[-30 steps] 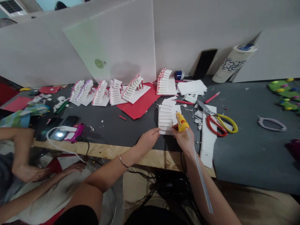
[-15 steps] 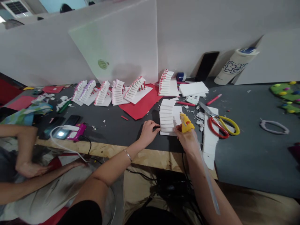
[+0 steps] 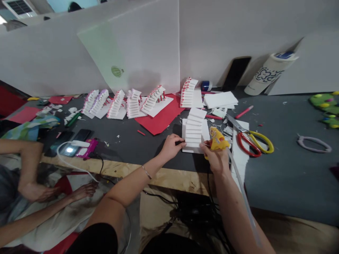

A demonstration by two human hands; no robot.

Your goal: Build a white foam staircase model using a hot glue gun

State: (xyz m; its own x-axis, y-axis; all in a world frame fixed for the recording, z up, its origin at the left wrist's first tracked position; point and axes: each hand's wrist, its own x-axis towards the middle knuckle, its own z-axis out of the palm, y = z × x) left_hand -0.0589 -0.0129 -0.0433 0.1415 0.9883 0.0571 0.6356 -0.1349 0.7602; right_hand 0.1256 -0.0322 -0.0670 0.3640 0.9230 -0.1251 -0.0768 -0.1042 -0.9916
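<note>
A dark table (image 3: 286, 180) runs across the view, with a pale upright board (image 3: 227, 31) behind it. On it, near the back, lies a red sheet (image 3: 160, 123), and a white bottle (image 3: 270, 74) leans against the board farther right. The white paper staircase (image 3: 194, 128) sits on its card near the table's front edge, between the two hands. Scissors (image 3: 255, 143) with red and yellow handles lie to its right, well apart from it. The right hand (image 3: 217, 158) has its fingers wrapped around a yellow glue gun (image 3: 220, 140) — thumb and fingertip also reach the staircase's lower right edge. The left hand (image 3: 171, 146) keeps its fingers close together at the lower left edge; whether they pinch it, I cannot tell. A short red stick (image 3: 141, 132) lies beyond that hand.
</note>
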